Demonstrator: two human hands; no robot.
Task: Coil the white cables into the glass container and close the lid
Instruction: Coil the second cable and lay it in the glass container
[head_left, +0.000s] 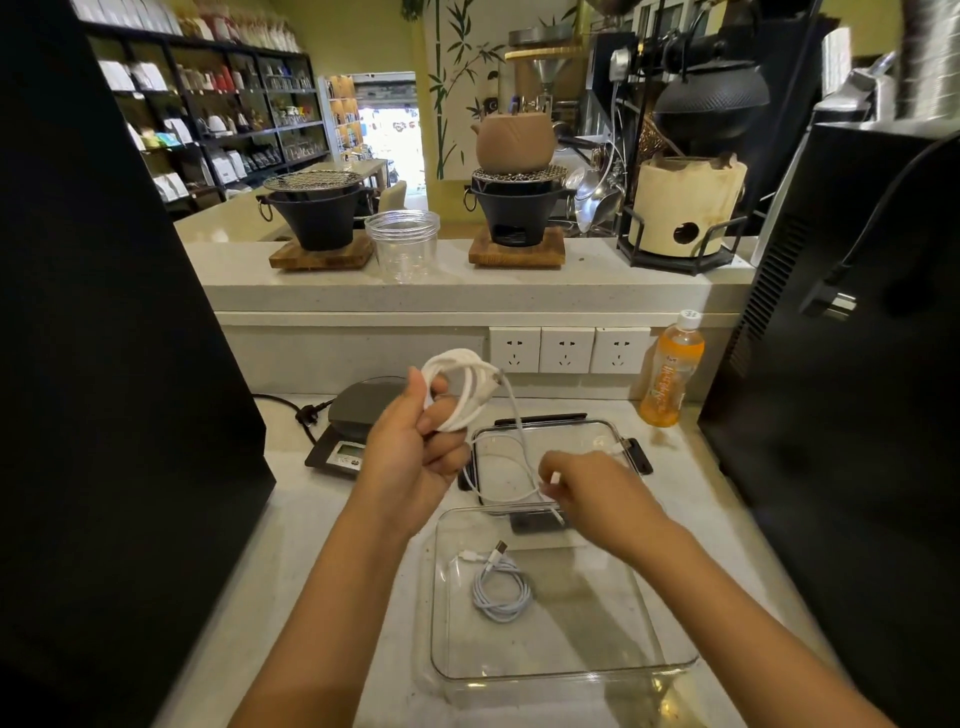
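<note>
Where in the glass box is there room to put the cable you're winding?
The glass container is bare along its right side and near edge. One coiled cable lies left of middle. Just behind the container it is crowded: the lid, the loose cable and the right hand.

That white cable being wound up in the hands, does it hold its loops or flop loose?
Probably floppy: the cable keeps its loops only inside the left hand, while its free end sags toward the right hand. It looks light and would likely spring open if let go.

Both forearms are bare to the frame edge, with no sleeves, rings or watch.
</note>
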